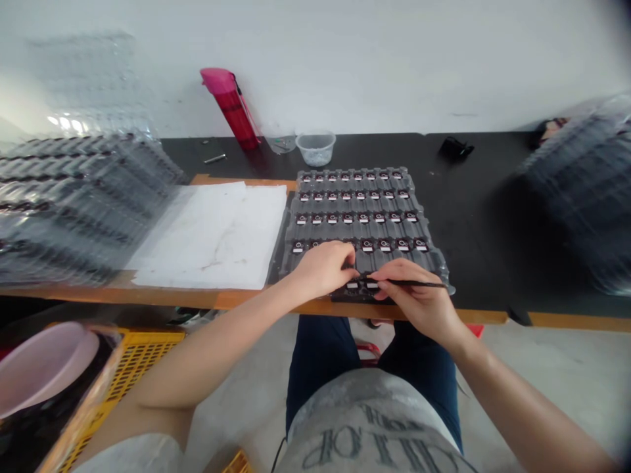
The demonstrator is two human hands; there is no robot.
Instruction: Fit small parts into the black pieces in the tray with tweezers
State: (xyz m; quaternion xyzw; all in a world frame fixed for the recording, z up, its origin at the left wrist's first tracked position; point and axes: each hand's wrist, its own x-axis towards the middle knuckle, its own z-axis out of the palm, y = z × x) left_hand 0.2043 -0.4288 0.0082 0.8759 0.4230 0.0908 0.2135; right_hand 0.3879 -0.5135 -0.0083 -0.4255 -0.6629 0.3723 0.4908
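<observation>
A clear plastic tray [355, 230] holds rows of small dark parts with white labels. At its front edge lies a dark piece [362, 286] with white-labelled parts. My left hand [326, 266] reaches over the tray's front row, thumb and fingertips pressed together at the left of this piece; whatever is between them is too small to name. My right hand [414, 292] pinches a thin black tool [419, 284], its tip pointing left at the dark piece, close to the left fingertips.
White sheets [211, 236] lie left of the tray. Stacked clear trays stand at far left [73, 203] and far right [586, 197]. Behind are a pink bottle [231, 108], a clear bowl [315, 148] and a black clip [456, 148]. A yellow crate [142, 358] sits below left.
</observation>
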